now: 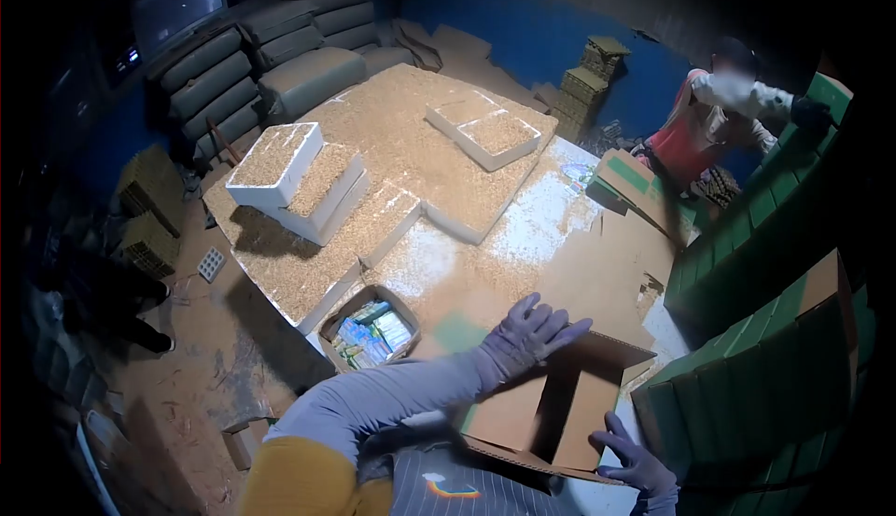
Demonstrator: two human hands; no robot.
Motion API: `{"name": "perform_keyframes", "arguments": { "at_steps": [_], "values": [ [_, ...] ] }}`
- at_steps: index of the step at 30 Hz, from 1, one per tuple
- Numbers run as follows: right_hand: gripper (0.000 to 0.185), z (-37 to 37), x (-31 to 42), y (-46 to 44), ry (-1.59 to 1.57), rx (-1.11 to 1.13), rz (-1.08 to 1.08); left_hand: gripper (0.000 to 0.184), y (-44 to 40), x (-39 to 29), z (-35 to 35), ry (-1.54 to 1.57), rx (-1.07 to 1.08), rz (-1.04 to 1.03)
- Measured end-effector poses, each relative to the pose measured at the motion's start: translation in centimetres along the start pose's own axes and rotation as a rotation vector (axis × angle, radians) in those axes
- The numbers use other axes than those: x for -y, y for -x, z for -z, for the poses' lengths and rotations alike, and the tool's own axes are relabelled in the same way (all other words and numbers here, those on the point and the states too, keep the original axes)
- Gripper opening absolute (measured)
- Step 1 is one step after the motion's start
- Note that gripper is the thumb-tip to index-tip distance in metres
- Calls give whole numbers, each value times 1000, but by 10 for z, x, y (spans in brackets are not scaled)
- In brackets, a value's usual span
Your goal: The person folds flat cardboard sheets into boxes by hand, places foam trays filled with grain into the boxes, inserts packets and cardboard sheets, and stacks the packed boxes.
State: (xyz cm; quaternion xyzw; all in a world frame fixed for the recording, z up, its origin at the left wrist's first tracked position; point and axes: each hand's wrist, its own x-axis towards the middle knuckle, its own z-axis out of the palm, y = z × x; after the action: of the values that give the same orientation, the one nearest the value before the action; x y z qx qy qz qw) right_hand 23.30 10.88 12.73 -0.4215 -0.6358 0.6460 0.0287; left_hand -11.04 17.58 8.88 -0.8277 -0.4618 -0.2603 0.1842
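An open cardboard box [583, 409] lies in front of me at the table's near edge, its inner flaps showing. My left hand [529, 337], in a grey-purple glove, rests at the box's far upper edge with its fingers spread. At the near right corner of the box is my right hand [635, 460], gloved too, with thumb and fingers apart beside the cardboard wall. To the left of the box, a small carton [329, 337] holds colourful packets [371, 333].
White trays [299, 180] of brown granules stand on the granule-covered table [392, 124]. Stacked green boxes [747, 404] rise at the right. A co-worker [714, 124] stands at the back right, near another box [635, 180]. Filled sacks [313, 77] are piled at the back left.
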Motion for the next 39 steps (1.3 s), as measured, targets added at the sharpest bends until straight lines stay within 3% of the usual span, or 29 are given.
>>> {"name": "perform_keyframes", "arguments": {
  "at_steps": [3,6,8,9,11,12,14,16,17,18,19,20,21,22,23,24,25,26,27,29,32,33,35,36,38,39],
  "values": [
    [86,-1,0,10,334,111,17,94,8,7,-3,14,-66,-40],
    [84,-25,-25,-24,-207,-367,307,84,-2,3,13,85,23,-14],
    [89,-26,-14,-46,-580,-744,108,64,-1,12,20,328,-10,-80],
    [90,-20,-21,-52,-379,-829,32,63,4,8,37,457,8,-130],
    [96,-15,-24,-56,-564,-769,9,78,30,9,67,643,244,-248],
    [91,-2,-63,-67,-406,-705,57,79,51,7,63,672,352,-348],
    [85,6,-38,-73,-445,-437,50,73,80,8,41,542,443,-518],
    [80,23,-14,-68,-193,-493,120,69,78,29,6,488,271,-493],
    [81,37,-6,-59,-306,-456,168,58,71,42,-4,603,172,-319],
    [81,52,2,-49,-420,-416,212,41,68,48,-14,953,-30,10],
    [80,39,43,-38,-356,-492,367,38,74,42,-23,1350,77,531],
    [77,49,26,-52,-447,-481,399,40,91,52,-74,971,103,566],
    [65,46,38,-67,-278,-489,411,36,104,32,-103,775,-89,768],
    [55,44,34,-85,-188,-544,264,36,107,29,-102,842,205,944],
    [47,63,-35,-115,-261,-540,218,39,114,33,-117,691,530,1007],
    [38,68,-83,-137,85,-691,64,42,133,33,-114,306,232,679],
    [28,59,-107,-144,-345,-681,201,44,135,47,-92,521,227,865],
    [21,43,-69,-134,-267,-671,174,46,137,59,-69,749,210,1039],
    [20,38,-59,-126,-130,-693,117,44,151,97,-71,705,-84,1120],
    [24,13,-32,-119,-153,-741,85,35,164,196,-14,887,-778,1305],
    [28,23,-63,-130,-175,-823,87,81,231,375,41,354,-1516,1359],
    [30,26,-67,-127,283,-744,111,89,257,418,49,471,-1452,1563],
    [28,26,-55,-131,361,-757,91,109,309,503,68,739,-1224,1946],
    [28,24,-48,-135,399,-766,83,108,250,466,97,789,-1429,1814],
    [30,17,-37,-138,327,-800,52,104,298,525,72,556,-1420,1653],
    [31,15,-31,-140,291,-815,36,101,304,532,72,628,-1406,1664]
  ]
}}
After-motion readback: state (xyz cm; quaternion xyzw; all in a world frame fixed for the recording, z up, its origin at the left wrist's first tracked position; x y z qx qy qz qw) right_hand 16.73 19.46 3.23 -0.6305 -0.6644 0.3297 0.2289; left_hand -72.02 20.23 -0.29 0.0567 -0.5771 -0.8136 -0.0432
